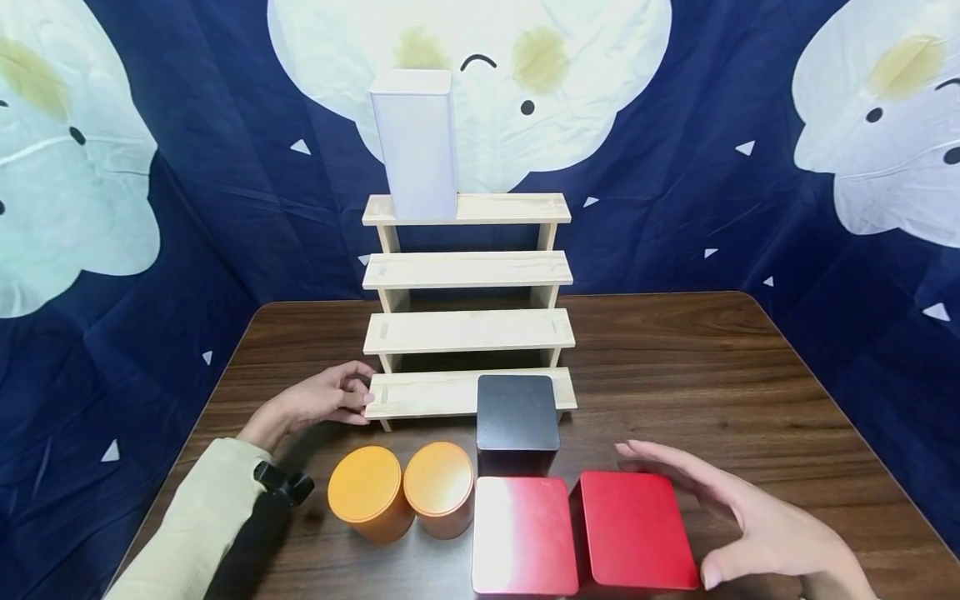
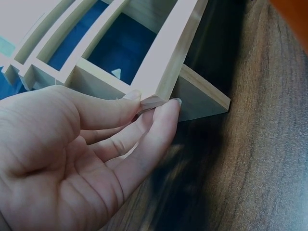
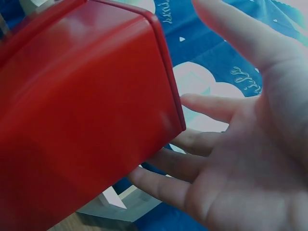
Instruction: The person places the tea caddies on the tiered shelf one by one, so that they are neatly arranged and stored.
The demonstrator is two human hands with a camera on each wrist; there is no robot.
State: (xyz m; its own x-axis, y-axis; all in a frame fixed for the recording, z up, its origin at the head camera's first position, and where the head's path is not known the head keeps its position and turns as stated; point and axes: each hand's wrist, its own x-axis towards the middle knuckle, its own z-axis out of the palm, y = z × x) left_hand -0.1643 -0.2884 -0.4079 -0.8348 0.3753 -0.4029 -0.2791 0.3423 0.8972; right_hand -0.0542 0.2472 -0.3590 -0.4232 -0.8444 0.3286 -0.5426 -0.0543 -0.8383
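My left hand (image 1: 326, 396) pinches the left end of the lowest step of a pale wooden stepped shelf (image 1: 465, 333); in the left wrist view its thumb lies on top and fingertips are under the corner. On the right, my right hand (image 1: 757, 517) spreads around the far and right sides of a red square tin (image 1: 633, 529), fingers extended and thumb apart. The right wrist view shows the fingertips close to that red tin (image 3: 96, 106); whether they touch is unclear. Another red square tin (image 1: 523, 533) stands directly left of it.
A tall white tin (image 1: 418, 150) stands on the top step, left of centre. A black square tin (image 1: 517, 417) stands before the lowest step. Two orange round tins (image 1: 367, 487) are at front left. Blue cloth (image 1: 645, 225) hangs behind the brown table (image 1: 675, 358).
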